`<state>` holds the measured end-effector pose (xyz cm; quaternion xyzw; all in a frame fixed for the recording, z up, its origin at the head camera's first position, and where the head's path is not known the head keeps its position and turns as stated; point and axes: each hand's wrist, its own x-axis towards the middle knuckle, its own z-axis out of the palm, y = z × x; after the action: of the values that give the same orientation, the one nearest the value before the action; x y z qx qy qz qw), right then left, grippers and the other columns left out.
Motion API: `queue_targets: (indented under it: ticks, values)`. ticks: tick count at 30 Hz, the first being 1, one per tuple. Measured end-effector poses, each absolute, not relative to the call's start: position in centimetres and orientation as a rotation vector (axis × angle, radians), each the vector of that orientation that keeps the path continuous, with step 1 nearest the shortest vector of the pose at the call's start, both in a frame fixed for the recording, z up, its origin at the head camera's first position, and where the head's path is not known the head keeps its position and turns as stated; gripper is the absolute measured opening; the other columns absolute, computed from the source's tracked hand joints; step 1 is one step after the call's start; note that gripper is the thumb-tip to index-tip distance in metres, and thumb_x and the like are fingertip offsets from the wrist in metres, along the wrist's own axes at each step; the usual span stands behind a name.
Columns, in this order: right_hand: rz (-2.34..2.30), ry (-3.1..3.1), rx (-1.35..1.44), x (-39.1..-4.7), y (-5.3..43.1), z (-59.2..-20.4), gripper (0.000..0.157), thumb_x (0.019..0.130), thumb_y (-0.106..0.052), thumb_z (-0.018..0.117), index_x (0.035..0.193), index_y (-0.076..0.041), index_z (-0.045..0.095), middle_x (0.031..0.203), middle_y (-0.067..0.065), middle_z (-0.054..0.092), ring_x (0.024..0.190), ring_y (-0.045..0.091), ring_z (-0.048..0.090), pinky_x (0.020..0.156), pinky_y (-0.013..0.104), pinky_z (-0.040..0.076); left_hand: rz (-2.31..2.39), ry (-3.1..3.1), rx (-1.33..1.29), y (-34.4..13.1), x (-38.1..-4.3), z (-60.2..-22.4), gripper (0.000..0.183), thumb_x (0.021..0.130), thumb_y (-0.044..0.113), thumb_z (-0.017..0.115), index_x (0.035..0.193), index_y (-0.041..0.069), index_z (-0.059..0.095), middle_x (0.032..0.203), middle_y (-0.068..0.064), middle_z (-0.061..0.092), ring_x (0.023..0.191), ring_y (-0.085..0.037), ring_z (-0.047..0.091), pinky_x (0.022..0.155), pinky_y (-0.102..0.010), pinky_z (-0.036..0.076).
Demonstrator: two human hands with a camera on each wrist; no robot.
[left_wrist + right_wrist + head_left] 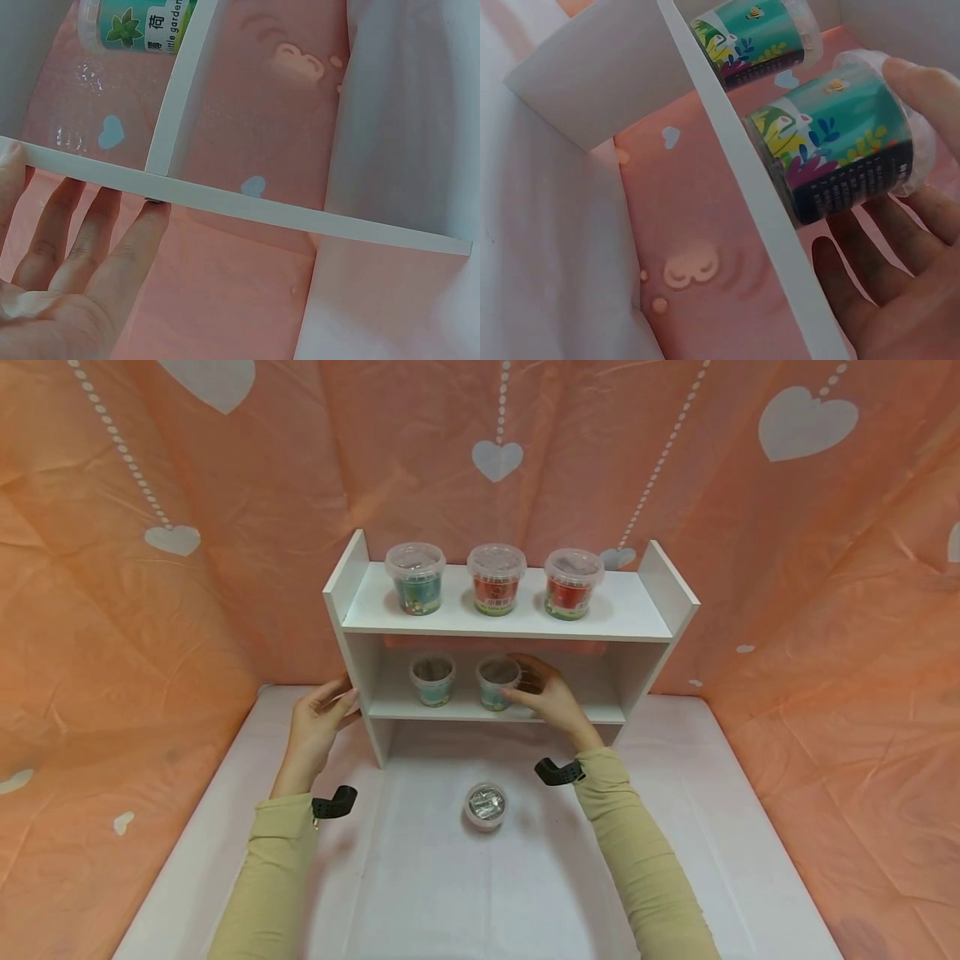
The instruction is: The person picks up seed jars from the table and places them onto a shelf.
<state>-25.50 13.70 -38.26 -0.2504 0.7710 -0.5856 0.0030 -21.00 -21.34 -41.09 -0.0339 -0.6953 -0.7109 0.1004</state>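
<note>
My right hand point(551, 697) holds a teal-labelled plastic cup point(495, 695) with a clear lid, thumb on one side and fingers on the other. In the right wrist view this cup point(832, 142) sits at the front edge of the middle shelf board. To its left on the same board stands a matching teal cup point(433, 692). My left hand point(315, 731) is at the left side panel point(358, 652) of the white shelf unit. Its fairly straight fingers point(97, 247) touch the outer side, and the thumb lies at the panel's front edge.
On the top board point(457, 625) stand a teal cup point(417, 578) and two red-labelled cups, one point(497, 581) in the middle and another point(572, 585) to the right. A lidded cup point(486, 806) stands on the white table in front. An orange cloth point(420, 460) hangs behind.
</note>
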Motion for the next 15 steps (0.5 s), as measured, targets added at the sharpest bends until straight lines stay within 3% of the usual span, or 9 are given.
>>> queue_targets:
  ticks: [15]
  values:
    - [-1.896,2.396,-0.799,-25.86,13.38,-38.72,0.061,0.085,0.001,0.071,0.139,0.005,0.043,0.13,0.024,0.051,0.114,0.037,0.054,0.097,0.044,0.046,-2.103,-2.039,-0.123,-21.36,-21.06,-41.19,0.045,0.094,0.01,0.062,0.134,-0.006,0.05,0.123,-0.005,0.057,0.107,-0.014,0.058,0.091,-0.049,0.046]
